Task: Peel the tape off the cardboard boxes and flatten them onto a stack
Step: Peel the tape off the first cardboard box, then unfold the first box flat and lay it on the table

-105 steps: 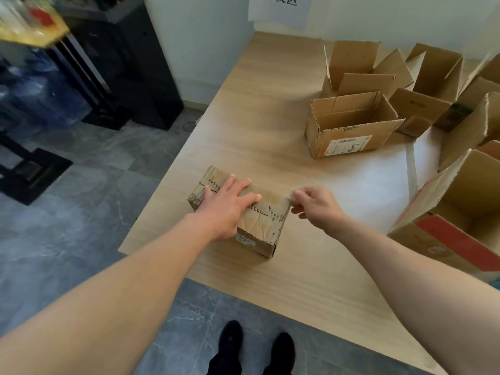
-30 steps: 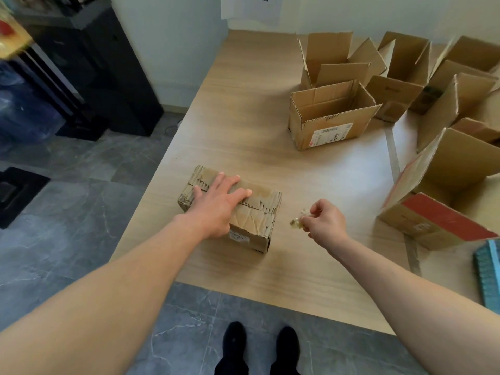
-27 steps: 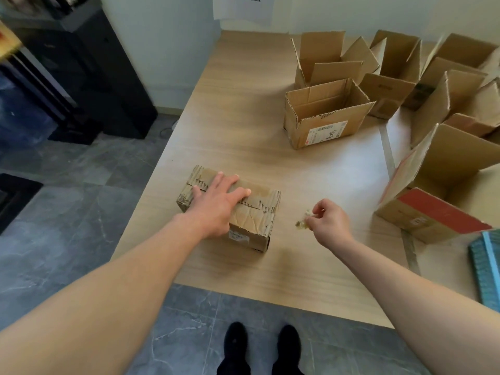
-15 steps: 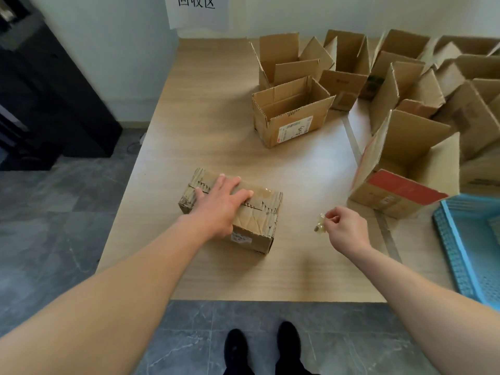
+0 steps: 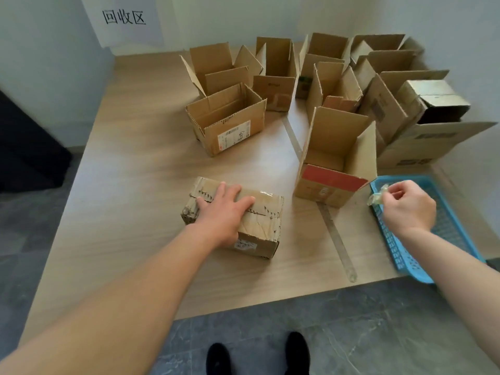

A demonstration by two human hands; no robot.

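A small closed cardboard box [image 5: 259,220], worn and still taped along its top seam, sits near the front of the wooden table [image 5: 140,163]. My left hand [image 5: 223,212] lies flat on its lid with fingers spread. My right hand [image 5: 408,205] pinches a crumpled wad of clear tape [image 5: 377,197] over the near left corner of a blue plastic basket [image 5: 400,255].
Several opened cardboard boxes stand across the back and right, the nearest being one with a red label [image 5: 335,169] and one with a shipping label [image 5: 230,123]. A strip of tape [image 5: 335,236] lies on the table. A white sign [image 5: 124,17] hangs on the wall.
My right hand has carried the peeled tape wad from beside the small box rightward to the blue basket. The view has swung right. My left hand stays on the box.
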